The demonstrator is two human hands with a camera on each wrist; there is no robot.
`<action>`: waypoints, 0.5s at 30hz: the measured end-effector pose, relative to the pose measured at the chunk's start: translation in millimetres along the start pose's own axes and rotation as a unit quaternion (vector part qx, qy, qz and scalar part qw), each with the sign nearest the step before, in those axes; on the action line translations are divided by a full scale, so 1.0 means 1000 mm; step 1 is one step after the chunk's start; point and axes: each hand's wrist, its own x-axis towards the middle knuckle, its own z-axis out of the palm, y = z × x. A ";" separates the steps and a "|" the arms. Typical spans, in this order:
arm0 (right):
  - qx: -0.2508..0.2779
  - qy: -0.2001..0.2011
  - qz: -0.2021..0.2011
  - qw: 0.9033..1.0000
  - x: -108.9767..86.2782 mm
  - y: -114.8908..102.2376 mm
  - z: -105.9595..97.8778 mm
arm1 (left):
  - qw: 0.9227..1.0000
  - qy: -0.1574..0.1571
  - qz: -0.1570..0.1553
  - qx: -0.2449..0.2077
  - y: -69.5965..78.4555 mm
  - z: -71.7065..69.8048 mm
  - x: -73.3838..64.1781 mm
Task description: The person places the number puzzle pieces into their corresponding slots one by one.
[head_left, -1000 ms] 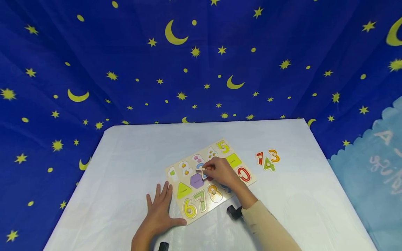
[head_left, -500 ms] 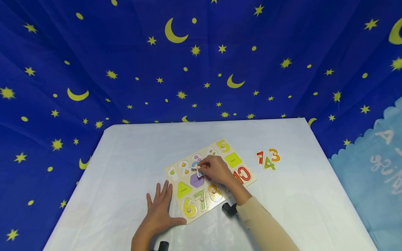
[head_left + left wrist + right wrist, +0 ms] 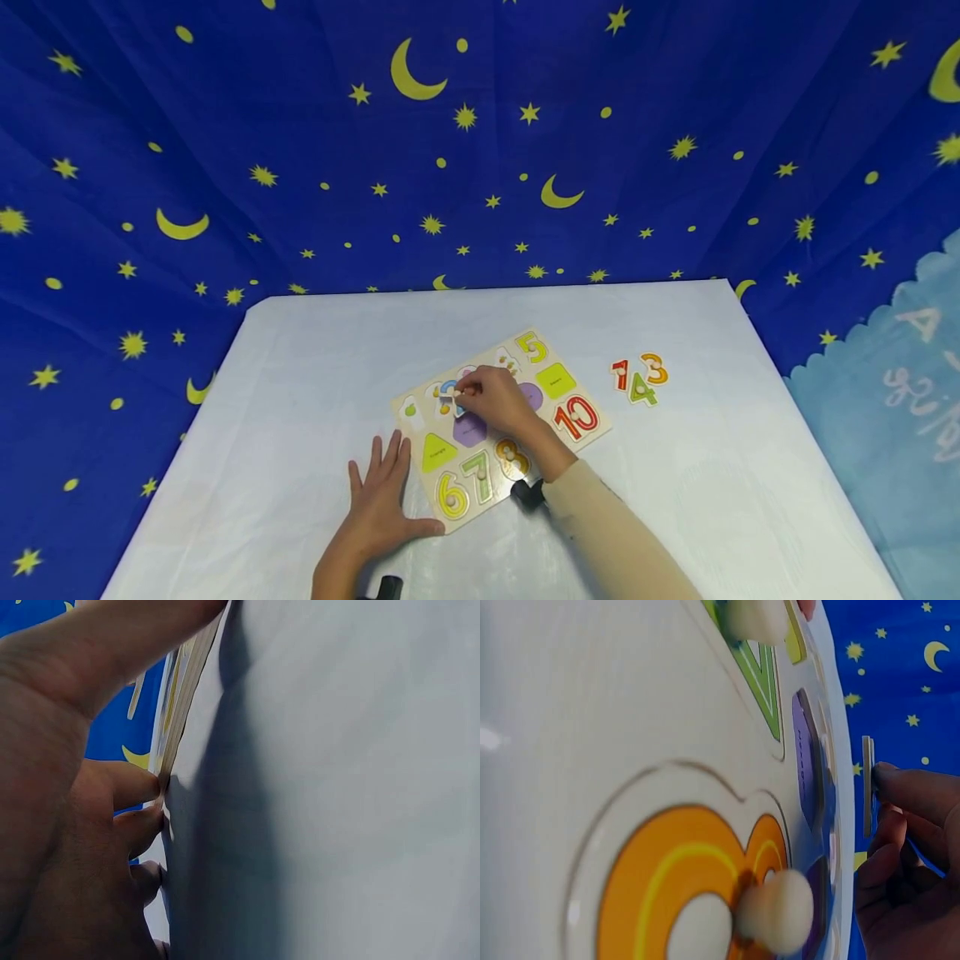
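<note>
A wooden number puzzle board [image 3: 501,486] lies tilted on the table. My left hand [image 3: 378,500] is spread at its left edge, the thumb at the near corner; the left wrist view shows the fingertips right at the board's side [image 3: 184,712]. Between thumb and fingers my right hand [image 3: 498,402] pinches a blue number piece [image 3: 448,388], looking like a 2, by its knob over the upper left of the board. Edge-on, the same number piece [image 3: 868,787] shows in the right wrist view. Below it, picture-printed recesses are partly covered by the hand.
Loose 1 [image 3: 621,375], 3 [image 3: 655,369] and 4 [image 3: 641,390] pieces lie right of the board. Pieces 5 [image 3: 532,347], 6 [image 3: 452,497], 7 [image 3: 477,477], 8 [image 3: 512,459] and 10 [image 3: 576,418] sit in it. A star-patterned blue cloth [image 3: 480,208] hangs behind the table.
My right hand has moved left across the board with the blue number piece, from near the middle to the upper left. The left hand has stayed at the board's edge.
</note>
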 end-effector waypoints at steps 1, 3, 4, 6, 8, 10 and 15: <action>-0.001 0.000 0.004 1.000 0.001 -0.001 0.001 | 1.000 0.001 0.000 0.001 0.000 0.000 0.000; -0.001 0.000 0.009 1.000 0.002 -0.001 0.003 | 1.000 0.003 0.001 0.000 0.001 -0.001 -0.001; -0.002 0.002 0.011 1.000 0.002 -0.001 0.004 | 1.000 0.003 0.001 -0.001 0.001 -0.001 -0.001; -0.007 0.008 0.012 1.000 0.003 -0.002 0.006 | 1.000 0.002 0.002 -0.001 0.001 -0.001 -0.002; -0.010 0.012 0.013 1.000 0.005 -0.002 0.008 | 1.000 0.002 0.002 -0.002 0.001 -0.002 -0.002; -0.009 0.013 0.012 1.000 0.006 -0.003 0.010 | 1.000 0.002 0.003 -0.002 0.001 -0.002 -0.002; -0.014 0.015 0.002 1.000 0.009 -0.004 0.015 | 1.000 0.005 0.005 -0.006 0.002 -0.002 -0.002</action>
